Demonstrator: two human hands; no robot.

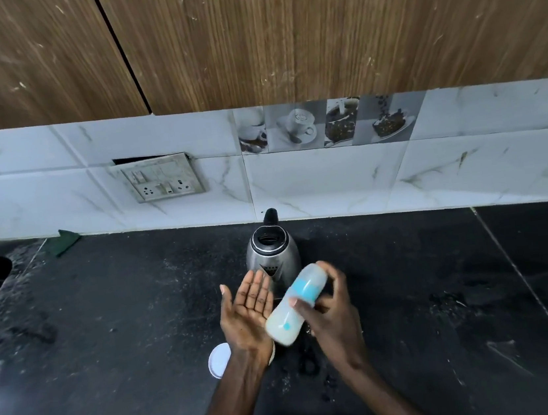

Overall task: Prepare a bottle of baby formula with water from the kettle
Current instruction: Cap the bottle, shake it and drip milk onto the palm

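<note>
Over the black, speckled stone tabletop (115, 330), dusted with pale powder and wet patches, the right hand (331, 317) grips a translucent plastic baby bottle (296, 304) with a turquoise collar, thumb across its front and fingers curled behind. The bottle is tilted, its rounded milky-white base low and toward the person, its capped top pointing up and away; motion blurs its outline. The left hand (249, 313) is spread flat, palm up, fingers together, just beside the bottle's lower end; I cannot tell whether they touch.

Just behind both hands stands a rounded brushed-steel kettle (271, 256) with a black rim, its lid open and its black handle toward the wall. A round white plastic lid (219, 360) lies flat on the tabletop, partly under the left wrist. The wall is glossy white marble-veined tile (331, 176) holding a grimy switch-and-socket plate (162, 178), with wood-grain cupboard doors (313, 30) above. A green scouring pad (68, 240) rests at the wall's foot, far left.
</note>
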